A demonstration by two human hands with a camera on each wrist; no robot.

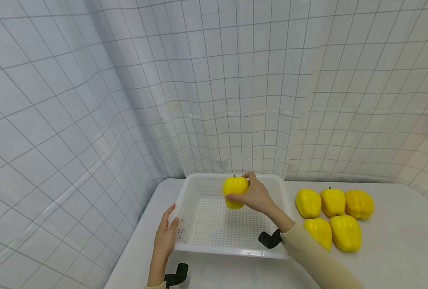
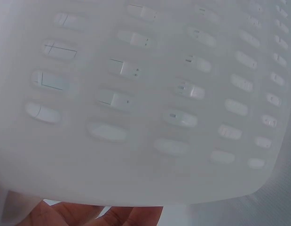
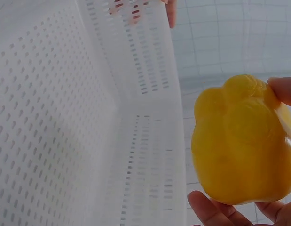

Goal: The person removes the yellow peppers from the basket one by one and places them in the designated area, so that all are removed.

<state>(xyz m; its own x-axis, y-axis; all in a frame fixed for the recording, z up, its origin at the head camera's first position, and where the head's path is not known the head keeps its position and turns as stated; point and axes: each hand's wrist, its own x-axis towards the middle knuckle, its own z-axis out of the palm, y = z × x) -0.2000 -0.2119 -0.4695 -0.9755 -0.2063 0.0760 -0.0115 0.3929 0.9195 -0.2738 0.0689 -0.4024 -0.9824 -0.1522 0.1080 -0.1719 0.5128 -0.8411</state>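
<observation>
In the head view my right hand (image 1: 252,195) holds a yellow bell pepper (image 1: 234,185), stem upward, over the white perforated plastic basket (image 1: 232,251). The right wrist view shows the lobed underside of that bell pepper (image 3: 244,146), with a fingertip near its top edge and other fingers below it. At the basket's left side, my left hand (image 1: 164,237) grips the rim, thumb at the edge and fingers along the outside. Up close in the left wrist view are the slotted basket wall (image 2: 150,174) and the left fingers (image 2: 112,216) at its rim.
Several more yellow bell peppers (image 1: 333,202) lie in two rows on the white table (image 1: 398,241), right of the basket. Gridded white curtains (image 1: 235,100) hang behind the table and at its left. Each wrist wears a black camera mount (image 1: 270,239).
</observation>
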